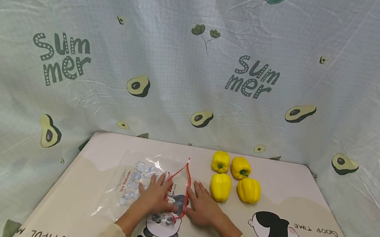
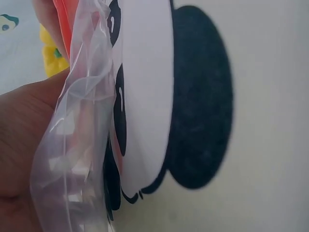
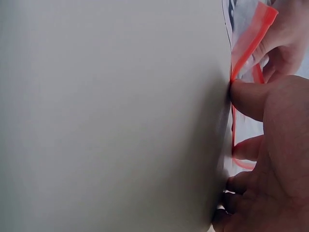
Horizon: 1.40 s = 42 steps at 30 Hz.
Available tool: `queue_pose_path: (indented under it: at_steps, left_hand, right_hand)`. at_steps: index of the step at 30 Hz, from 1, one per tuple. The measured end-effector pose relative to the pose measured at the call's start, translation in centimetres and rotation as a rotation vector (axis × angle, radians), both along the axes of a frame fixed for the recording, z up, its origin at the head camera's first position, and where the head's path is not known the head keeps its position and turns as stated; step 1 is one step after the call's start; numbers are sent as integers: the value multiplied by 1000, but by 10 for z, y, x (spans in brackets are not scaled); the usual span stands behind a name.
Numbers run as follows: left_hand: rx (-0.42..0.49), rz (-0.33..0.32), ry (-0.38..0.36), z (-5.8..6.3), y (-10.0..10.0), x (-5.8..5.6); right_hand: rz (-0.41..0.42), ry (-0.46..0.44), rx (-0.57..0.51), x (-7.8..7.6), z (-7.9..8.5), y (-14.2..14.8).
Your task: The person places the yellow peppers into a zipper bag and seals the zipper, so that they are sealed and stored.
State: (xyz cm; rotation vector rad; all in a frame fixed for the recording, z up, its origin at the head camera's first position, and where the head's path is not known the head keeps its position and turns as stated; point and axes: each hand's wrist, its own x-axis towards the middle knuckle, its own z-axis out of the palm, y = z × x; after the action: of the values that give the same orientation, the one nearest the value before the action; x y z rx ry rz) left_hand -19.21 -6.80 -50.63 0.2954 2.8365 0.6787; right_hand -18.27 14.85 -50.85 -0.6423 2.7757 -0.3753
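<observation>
A clear plastic zip bag [image 1: 116, 192] with printed figures and red lettering lies flat on the table, its red zipper edge [image 1: 189, 176] toward the right. The mouth stands parted, with the two red strips spread apart. My left hand [image 1: 156, 196] rests on the bag with fingers spread, its thumb at the mouth. Along the right-hand strip, my right hand [image 1: 204, 209] touches the edge with thumb and forefinger, the other fingers stretched forward over the table. In the left wrist view, crumpled clear film [image 2: 72, 140] covers part of the left hand.
Several yellow bell peppers [image 1: 220, 187] stand grouped beyond my right hand, toward the back of the table. Cartoon pandas and lettering are printed on the pale tabletop [image 1: 286, 190]. A curtain [image 1: 168, 62] with avocado prints hangs behind and on both sides.
</observation>
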Motion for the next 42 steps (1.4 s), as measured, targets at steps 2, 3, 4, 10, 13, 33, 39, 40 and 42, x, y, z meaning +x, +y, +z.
queue_pose_path:
  at_steps: [2, 3, 4, 10, 13, 33, 39, 40, 42]
  left_hand:
    - [-9, 3, 3, 0, 0, 0]
    - [-14, 3, 6, -1, 0, 0]
    - [-19, 3, 7, -1, 0, -1]
    - [-33, 7, 8, 0, 2, -1]
    - [-29, 9, -3, 0, 2, 0]
    - [-25, 16, -6, 4, 4, 2]
    - [-27, 23, -3, 6, 5, 3]
    - [-27, 24, -2, 7, 5, 3]
    - [-26, 25, -3, 7, 5, 4]
  right_hand:
    - [0, 5, -5, -1, -1, 0]
    - [-3, 6, -10, -1, -2, 0]
    - [-6, 8, -16, -1, -2, 0]
    - [-46, 0, -63, -1, -1, -2]
    - [-63, -11, -71, -2, 0, -3]
    - [-166, -23, -207, -8, -2, -6]
    - [-200, 23, -297, -10, -4, -5]
    - [-206, 33, -312, -9, -3, -5]
    - [-217, 61, -332, -8, -2, -6]
